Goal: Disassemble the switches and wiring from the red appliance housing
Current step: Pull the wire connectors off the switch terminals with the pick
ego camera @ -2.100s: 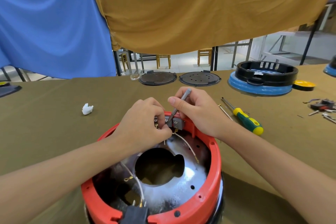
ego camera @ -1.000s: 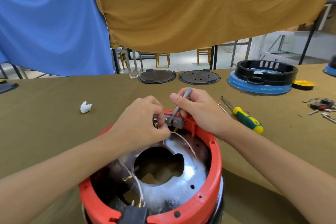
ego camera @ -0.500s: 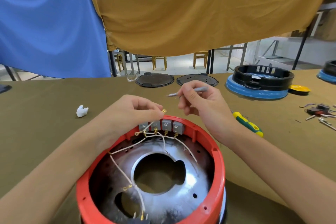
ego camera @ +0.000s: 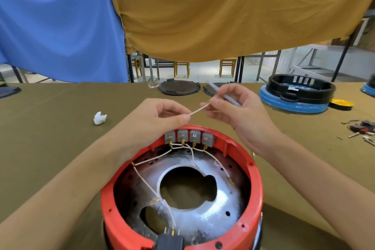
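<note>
The red appliance housing (ego camera: pixel 256 184) stands open at the near edge of the table. Several grey switches (ego camera: pixel 189 135) sit in a row on its far inner wall, with white wires (ego camera: pixel 149 186) running from them across the metal plate. Above the housing, my left hand (ego camera: pixel 160 115) pinches one end of a short white wire (ego camera: pixel 199 109). My right hand (ego camera: pixel 237 107) pinches the wire's other end and also holds a thin grey tool (ego camera: pixel 225 95) between its fingers.
A white crumpled scrap (ego camera: pixel 99 118) lies to the left. Two dark round plates (ego camera: pixel 179 87) lie at the far edge. A black ring on a blue base (ego camera: pixel 298 95) and a yellow lid (ego camera: pixel 342 103) stand at the right, with small loose parts (ego camera: pixel 363 128) nearer.
Both hands have lifted away from the switches. The grey tool came out of the switch row, and a short white wire is now held between the two hands above the housing.
</note>
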Tool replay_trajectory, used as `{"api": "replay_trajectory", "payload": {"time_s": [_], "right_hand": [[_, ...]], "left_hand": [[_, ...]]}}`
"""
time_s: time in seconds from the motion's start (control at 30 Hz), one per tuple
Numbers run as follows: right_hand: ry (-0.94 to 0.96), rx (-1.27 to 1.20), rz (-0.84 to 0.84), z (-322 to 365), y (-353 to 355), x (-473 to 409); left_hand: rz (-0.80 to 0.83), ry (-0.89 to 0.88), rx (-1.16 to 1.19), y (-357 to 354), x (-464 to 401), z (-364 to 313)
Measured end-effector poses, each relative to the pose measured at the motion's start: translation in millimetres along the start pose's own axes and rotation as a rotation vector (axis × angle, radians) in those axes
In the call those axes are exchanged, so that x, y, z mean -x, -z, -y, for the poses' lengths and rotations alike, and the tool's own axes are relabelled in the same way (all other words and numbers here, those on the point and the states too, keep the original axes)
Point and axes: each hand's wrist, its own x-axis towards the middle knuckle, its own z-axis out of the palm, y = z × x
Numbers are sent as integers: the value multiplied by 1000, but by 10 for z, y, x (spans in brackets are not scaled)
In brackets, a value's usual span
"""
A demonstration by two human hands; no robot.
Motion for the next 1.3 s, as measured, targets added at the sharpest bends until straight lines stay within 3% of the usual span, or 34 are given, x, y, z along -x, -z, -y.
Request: {"api": "replay_trajectory", "payload": {"time_s": [0.1, 0.23, 0.37, 0.63, 0.83, 0.97, 1.1, 1.3], "right_hand": [[-17, -140, -183, 50, 260, -140], [-136, 192, -325, -18, 700, -233], [-305, 585, -217, -194, 891, -229], [-185, 995, -38, -357, 781, -212], [-135, 1195, 14, -402, 797, -192], [-80, 1079, -74, -379, 817, -198], [-64, 606, -149, -289, 760, -198], [-64, 208, -63, -129, 528, -181]], "left_hand": [[-3, -20, -46, 186, 51, 19], [52, 57, -203, 394, 81, 108], [234, 137, -266, 357, 92, 153], [89, 32, -254, 224, 54, 247], [101, 61, -241, 240, 62, 236], [158, 104, -216, 266, 76, 210], [146, 104, -261, 272, 63, 219], [119, 52, -262, 245, 84, 197]]}}
